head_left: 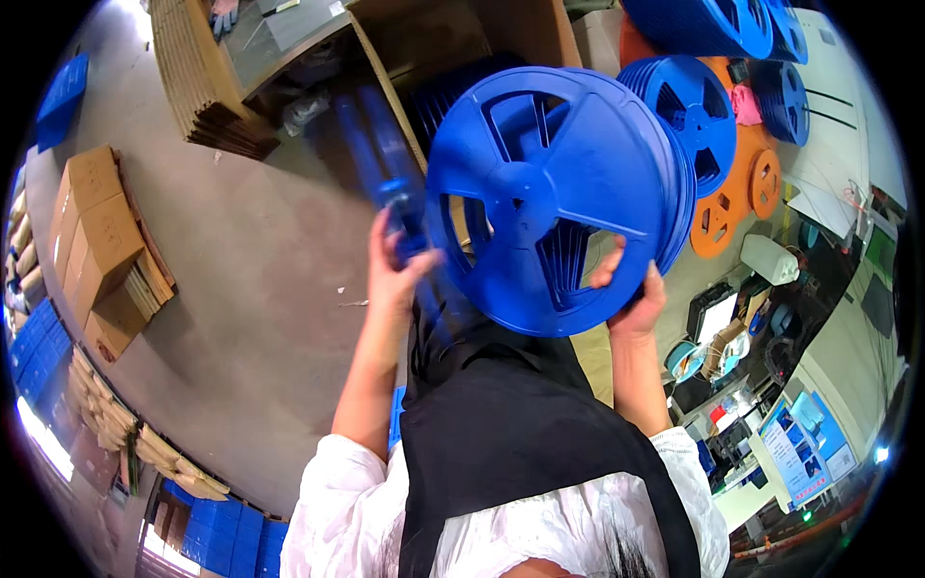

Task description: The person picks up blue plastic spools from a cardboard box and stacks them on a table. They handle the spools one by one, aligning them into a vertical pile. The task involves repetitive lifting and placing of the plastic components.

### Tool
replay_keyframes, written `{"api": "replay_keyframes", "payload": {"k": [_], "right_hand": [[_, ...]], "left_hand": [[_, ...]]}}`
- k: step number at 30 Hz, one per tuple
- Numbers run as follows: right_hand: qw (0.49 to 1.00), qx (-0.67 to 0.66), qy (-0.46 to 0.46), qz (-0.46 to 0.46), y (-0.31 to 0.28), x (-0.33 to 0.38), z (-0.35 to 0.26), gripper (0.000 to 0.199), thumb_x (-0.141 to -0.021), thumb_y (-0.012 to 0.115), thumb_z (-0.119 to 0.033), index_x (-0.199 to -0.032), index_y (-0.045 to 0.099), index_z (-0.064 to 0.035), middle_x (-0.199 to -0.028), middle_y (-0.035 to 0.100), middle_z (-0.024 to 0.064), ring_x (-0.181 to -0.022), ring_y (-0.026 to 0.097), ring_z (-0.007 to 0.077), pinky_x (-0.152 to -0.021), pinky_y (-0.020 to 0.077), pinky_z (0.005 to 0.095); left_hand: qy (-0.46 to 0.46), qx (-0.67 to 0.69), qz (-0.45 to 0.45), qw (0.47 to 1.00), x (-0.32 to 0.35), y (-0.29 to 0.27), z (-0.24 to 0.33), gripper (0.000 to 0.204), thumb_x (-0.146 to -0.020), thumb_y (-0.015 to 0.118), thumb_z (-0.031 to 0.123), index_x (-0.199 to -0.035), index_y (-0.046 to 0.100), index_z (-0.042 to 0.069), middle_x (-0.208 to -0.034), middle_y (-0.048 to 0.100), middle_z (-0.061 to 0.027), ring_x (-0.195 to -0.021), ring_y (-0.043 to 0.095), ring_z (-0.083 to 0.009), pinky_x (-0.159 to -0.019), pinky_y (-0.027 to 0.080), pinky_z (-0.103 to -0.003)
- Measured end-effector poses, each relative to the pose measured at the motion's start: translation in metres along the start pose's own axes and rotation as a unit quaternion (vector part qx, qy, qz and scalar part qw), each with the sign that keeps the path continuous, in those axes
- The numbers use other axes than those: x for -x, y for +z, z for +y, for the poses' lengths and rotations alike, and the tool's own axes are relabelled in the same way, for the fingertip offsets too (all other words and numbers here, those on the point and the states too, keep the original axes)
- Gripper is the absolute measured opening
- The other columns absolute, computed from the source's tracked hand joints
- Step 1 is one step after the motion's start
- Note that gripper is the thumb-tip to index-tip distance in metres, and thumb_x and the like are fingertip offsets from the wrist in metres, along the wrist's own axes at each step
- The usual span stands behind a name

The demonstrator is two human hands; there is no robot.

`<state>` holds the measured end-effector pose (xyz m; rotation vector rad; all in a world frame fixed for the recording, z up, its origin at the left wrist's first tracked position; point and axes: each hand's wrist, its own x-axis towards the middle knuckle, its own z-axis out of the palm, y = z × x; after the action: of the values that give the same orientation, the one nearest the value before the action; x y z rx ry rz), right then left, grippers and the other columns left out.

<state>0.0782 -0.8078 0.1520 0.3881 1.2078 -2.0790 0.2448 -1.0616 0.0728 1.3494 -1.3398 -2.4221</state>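
Note:
A large blue plastic reel (515,188) with spoked cut-outs faces me, with more blue reels stacked against its back. My right hand (636,294) grips its lower right rim, with fingers showing through a cut-out and the thumb at the edge. To the left, my left hand (393,270) holds another blue reel (361,144), seen nearly edge-on and smeared by motion. The fingers of that hand are curled at its middle. Just beyond the reels stands an open cardboard box (390,96) with blue reels inside, partly hidden by those in front.
More blue reels (689,120) and orange reels (713,223) lie at the right. Flattened cardboard (207,82) is stacked by a grey table (279,43) at the far left. Brown cartons (106,241) stand on the floor. A cluttered bench (723,337) is on the right.

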Motion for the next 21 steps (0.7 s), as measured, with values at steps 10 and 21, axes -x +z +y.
{"api": "replay_keyframes", "payload": {"k": [10,21], "right_hand": [[0.983,0.160,0.004,-0.086,0.085,0.012,0.030,0.054,-0.088,0.067,-0.023,-0.127,0.046,0.0069,-0.107,0.065,0.0163,-0.100,0.063,0.0256,-0.091,0.0492,0.0375],[0.977,0.184,0.027,0.099,0.021,0.011,0.003,0.047,-0.098,0.049,-0.033,-0.128,0.048,0.0025,-0.101,0.065,0.0136,-0.090,0.064,0.0211,-0.079,0.0531,0.0326]], "left_hand": [[-0.219,0.312,-0.273,0.883,-0.003,0.083,0.027,0.057,-0.084,0.068,0.016,-0.132,0.041,0.002,-0.112,0.060,-0.0174,-0.105,0.061,-0.0249,-0.084,0.054,-0.036],[-0.113,0.408,-0.255,0.869,0.003,0.023,0.010,0.083,-0.078,0.066,0.050,-0.136,0.039,-0.002,-0.123,0.054,-0.0170,-0.118,0.053,-0.0305,-0.106,0.042,-0.043]]}}
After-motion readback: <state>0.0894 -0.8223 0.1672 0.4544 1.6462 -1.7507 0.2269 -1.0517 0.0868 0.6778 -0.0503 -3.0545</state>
